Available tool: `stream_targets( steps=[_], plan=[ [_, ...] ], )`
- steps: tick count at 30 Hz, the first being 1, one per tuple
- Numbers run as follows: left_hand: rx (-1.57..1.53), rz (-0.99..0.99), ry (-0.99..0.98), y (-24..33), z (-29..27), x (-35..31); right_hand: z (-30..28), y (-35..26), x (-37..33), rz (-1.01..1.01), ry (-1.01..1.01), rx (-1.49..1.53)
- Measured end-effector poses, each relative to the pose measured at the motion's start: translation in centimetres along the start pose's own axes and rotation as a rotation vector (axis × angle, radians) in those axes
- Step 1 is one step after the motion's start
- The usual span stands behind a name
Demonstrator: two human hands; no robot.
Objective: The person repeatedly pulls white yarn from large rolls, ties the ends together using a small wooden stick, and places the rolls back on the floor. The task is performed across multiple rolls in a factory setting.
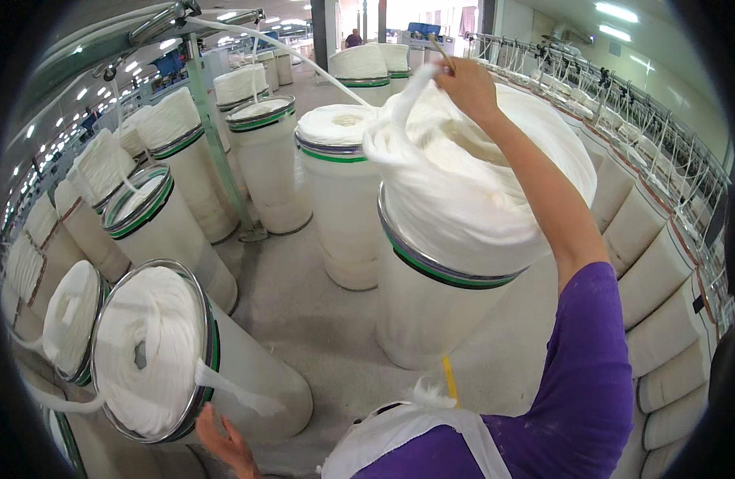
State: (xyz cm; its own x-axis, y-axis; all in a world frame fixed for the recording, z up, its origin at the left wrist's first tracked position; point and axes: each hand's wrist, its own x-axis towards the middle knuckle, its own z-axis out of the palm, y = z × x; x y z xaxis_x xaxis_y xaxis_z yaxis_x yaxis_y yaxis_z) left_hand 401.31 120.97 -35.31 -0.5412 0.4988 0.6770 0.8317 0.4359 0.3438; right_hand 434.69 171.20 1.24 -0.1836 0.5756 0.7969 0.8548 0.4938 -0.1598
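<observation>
In the head view, the right hand [469, 89] is lifted over the far side of a big can [451, 319], its fingers curled closed on a thin brown stick [442, 53]. A loose white strand [401, 116] climbs from the fibre heap [471, 215] to those same fingers; I can't tell how firmly they have it. The heap sits on top of the can, swelling out past the green-banded rim [455, 275] all round, with a hollow near its middle.

The left hand [226, 441] is low, fingers half open and loosely parted, with nothing visible in it. It is just beside the rim of the tilted-looking near can [264, 383]; whether it touches, I can't make out. A flat white tail [236, 389] hangs over that can's edge, just above the fingers.

Between these two cans there's a fair patch of bare grey floor [320, 339], running back to a green post [212, 128]. Past the big can it tightens: a middle can [342, 215] is close by its left side. On the right, a packed row of cans [663, 335] walls off the space, leaving a strip of floor beyond the purple sleeve [587, 351].
</observation>
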Motion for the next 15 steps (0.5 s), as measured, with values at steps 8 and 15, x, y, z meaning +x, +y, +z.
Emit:
stream_targets(
  steps=[8,15],
  plan=[
    [-1.378,-0.556,-0.43,12.7,3.8,0.4,-1.2,-16.8,-21.6,-0.987,-0.539,0.262],
    [-2.181,-0.943,-0.466,16.6,6.9,0.9,0.5,-14.2,-33.2,-0.771,-1.167,0.349]
  ],
)
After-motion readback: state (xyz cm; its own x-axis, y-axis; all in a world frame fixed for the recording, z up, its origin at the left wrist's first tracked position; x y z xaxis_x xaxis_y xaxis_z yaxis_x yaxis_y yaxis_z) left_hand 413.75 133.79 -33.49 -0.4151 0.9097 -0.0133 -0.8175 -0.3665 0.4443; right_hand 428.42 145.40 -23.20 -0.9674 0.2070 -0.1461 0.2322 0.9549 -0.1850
